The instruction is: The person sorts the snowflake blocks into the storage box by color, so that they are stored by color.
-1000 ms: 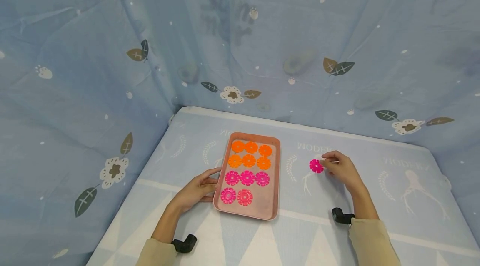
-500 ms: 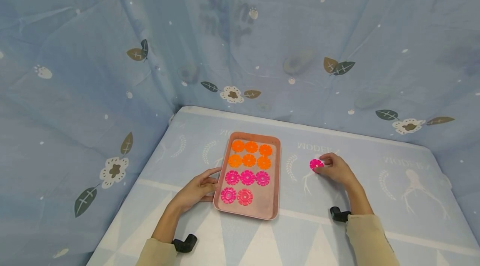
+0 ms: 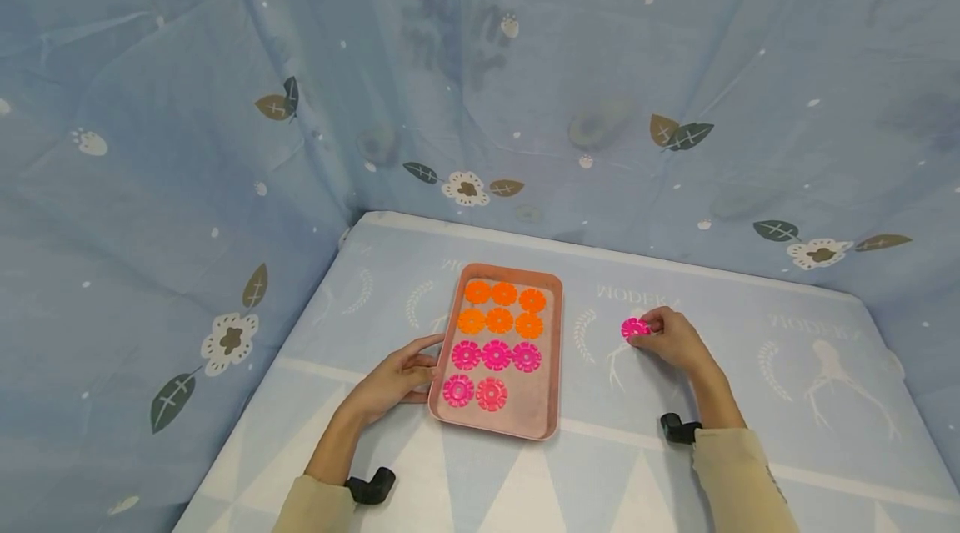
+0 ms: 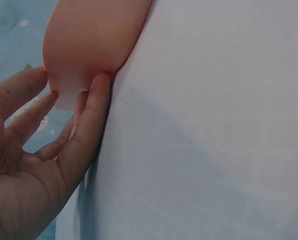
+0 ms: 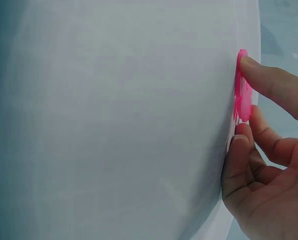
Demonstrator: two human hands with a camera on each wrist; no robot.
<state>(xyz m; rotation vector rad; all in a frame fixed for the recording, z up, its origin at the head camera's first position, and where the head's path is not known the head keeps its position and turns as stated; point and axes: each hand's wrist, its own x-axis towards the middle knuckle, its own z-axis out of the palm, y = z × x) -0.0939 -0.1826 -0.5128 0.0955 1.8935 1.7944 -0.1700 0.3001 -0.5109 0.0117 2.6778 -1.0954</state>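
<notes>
My right hand [image 3: 677, 341] pinches a pink notched plastic disc [image 3: 635, 329] on the right part of the table. In the right wrist view the thumb lies on one end of the disc [image 5: 243, 92], with the index fingertip at its other end, and the disc is seen edge-on. My left hand [image 3: 393, 384] touches the left side of a salmon-pink tray [image 3: 534, 416], fingers stretched out against its outer wall. Rows of orange discs [image 3: 499, 320] and pink discs [image 3: 496, 355] lie flat in the tray, the front row holding just two at its left.
A pale blue and white patterned cloth [image 3: 600, 466] covers the table. Blue curtains [image 3: 600, 82] with leaf and flower prints stand behind and on the left. A black wrist mount [image 3: 371, 486] sits by each sleeve.
My right hand has shifted its thumb to the disc's near side and now pinches it, the disc staying almost in place. The left hand and tray have kept still.
</notes>
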